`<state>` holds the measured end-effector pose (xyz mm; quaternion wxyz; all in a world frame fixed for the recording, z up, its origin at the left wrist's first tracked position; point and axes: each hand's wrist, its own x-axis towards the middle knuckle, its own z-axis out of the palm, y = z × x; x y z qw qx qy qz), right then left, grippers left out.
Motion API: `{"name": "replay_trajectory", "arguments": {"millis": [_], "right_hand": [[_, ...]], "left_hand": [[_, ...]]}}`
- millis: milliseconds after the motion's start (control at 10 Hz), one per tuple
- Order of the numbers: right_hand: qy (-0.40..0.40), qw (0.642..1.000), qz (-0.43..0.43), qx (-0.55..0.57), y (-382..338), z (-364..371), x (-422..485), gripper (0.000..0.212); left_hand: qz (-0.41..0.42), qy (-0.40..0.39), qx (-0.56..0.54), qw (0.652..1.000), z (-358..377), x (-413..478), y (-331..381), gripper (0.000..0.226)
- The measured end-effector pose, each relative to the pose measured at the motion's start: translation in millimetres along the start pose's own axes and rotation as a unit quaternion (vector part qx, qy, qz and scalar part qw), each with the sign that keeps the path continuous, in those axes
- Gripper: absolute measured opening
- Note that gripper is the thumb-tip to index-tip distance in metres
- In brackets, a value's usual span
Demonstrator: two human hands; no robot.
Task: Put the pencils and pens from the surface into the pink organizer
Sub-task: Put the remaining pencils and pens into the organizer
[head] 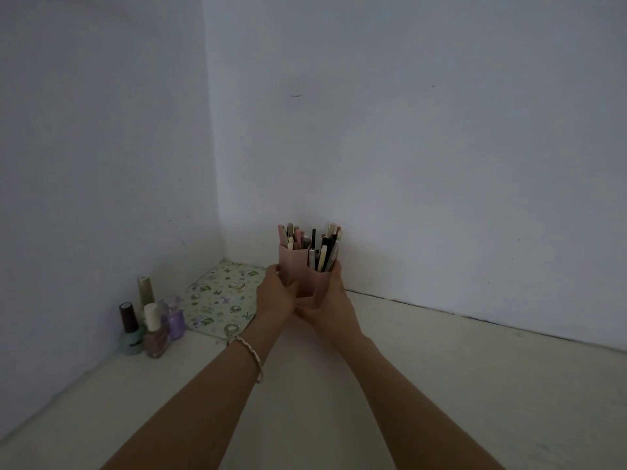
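Observation:
The pink organizer stands near the back wall of a pale surface, in the middle of the head view. Several pens and pencils stick up out of its compartments, pink and cream ones on the left, dark ones on the right. My left hand grips the organizer's left side and my right hand grips its right side and base. Both hands hide the organizer's lower part. I see no loose pens or pencils on the surface.
A green patterned notebook lies flat in the back left corner. Several nail polish bottles stand beside it against the left wall. White walls close the back and left. The pale surface stretches to the right and front.

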<state>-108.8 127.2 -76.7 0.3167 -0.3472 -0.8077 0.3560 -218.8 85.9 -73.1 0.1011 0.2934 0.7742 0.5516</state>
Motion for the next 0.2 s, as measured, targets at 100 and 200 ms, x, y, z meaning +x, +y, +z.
{"name": "replay_trajectory", "arguments": {"millis": [100,200], "right_hand": [[0.001,1.0,0.001,-0.007,3.0,3.0,1.1,0.128],[-0.014,0.999,-0.021,0.02,-0.7,1.1,-2.8,0.129]], "left_hand": [[0.009,-0.004,0.019,1.0,-1.0,1.5,1.1,0.05],[0.016,-0.009,0.044,0.999,-4.1,-7.3,9.5,0.05]]}}
